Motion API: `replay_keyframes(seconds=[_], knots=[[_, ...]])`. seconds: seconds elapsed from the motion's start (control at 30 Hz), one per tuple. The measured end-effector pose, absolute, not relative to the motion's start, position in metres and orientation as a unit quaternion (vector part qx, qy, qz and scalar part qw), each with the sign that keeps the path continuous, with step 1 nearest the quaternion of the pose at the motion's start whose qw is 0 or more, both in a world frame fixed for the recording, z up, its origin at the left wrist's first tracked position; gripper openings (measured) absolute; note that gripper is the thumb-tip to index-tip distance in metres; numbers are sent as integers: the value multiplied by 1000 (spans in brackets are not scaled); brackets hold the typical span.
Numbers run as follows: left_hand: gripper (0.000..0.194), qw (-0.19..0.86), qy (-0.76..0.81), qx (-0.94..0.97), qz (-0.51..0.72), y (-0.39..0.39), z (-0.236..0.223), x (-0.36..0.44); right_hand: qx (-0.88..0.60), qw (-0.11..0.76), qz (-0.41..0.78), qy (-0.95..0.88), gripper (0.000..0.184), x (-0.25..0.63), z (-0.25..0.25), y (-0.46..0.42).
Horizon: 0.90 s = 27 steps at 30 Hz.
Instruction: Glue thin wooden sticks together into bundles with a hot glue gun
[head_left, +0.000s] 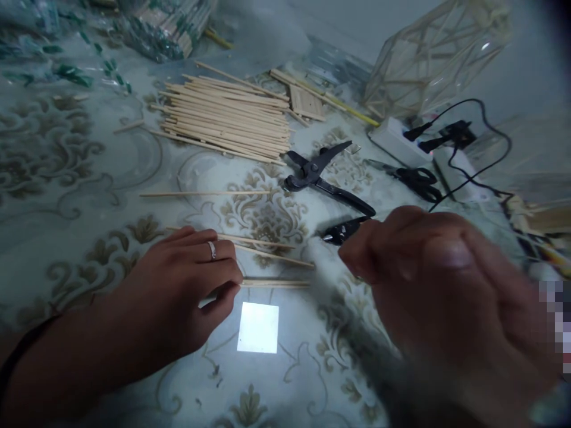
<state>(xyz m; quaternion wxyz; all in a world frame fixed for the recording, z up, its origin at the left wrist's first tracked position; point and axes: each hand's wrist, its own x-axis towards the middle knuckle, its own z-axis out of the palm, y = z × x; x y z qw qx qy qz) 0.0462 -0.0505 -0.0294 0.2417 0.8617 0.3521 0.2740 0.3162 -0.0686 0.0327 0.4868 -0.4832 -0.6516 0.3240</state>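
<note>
Toward eleven o'clock from the centre lies a pile of thin wooden sticks (pixel 227 122), with a plastic-wrapped bundle (pixel 172 30) beyond it; just off centre toward one o'clock rest dark pliers (pixel 314 169), their jaws spread; toward two o'clock are scissors (pixel 414 181), a white power strip (pixel 397 141) with black plugs and a cable (pixel 508 139), and beyond them a wooden stick framework (pixel 435 62) under clear plastic; a smaller black tool (pixel 343 230) lies toward three o'clock, its far end hidden behind the right hand; one loose stick (pixel 205 194) lies apart toward ten o'clock, and two more (pixel 272 254) lie below centre, running toward the left hand; all this is on a patterned tablecloth (pixel 147 392), with a bright white square (pixel 259 328) at six o'clock.

The left hand (pixel 191 285) comes in from eight o'clock, palm down and low over the cloth, a ring (pixel 211 251) on one finger; the right hand (pixel 428 285) comes in from four o'clock, raised close to the camera and blurred.

The left thumb and forefinger are pinched together on the left end of the paired sticks (pixel 276 283), which point toward three o'clock; the right fingers are curled inward; whether they clamp anything, I cannot tell.
</note>
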Motion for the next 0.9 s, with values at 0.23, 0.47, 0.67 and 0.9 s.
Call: replay_keyframes(seconds=[0.23, 0.47, 0.67, 0.9], knots=[[28, 233, 353, 869, 258, -49, -26, 44, -488, 548, 418, -536, 22, 335, 42, -52], [28, 237, 338, 877, 248, -44, -26, 40, -548, 522, 187, -626, 16, 354, 47, -56], [27, 230, 344, 876, 248, -46, -27, 40, -380, 247, 229, -861, 21, 337, 20, -51], [28, 231, 359, 872, 242, -49, -26, 42, -401, 276, 217, -846, 22, 329, 15, -52]])
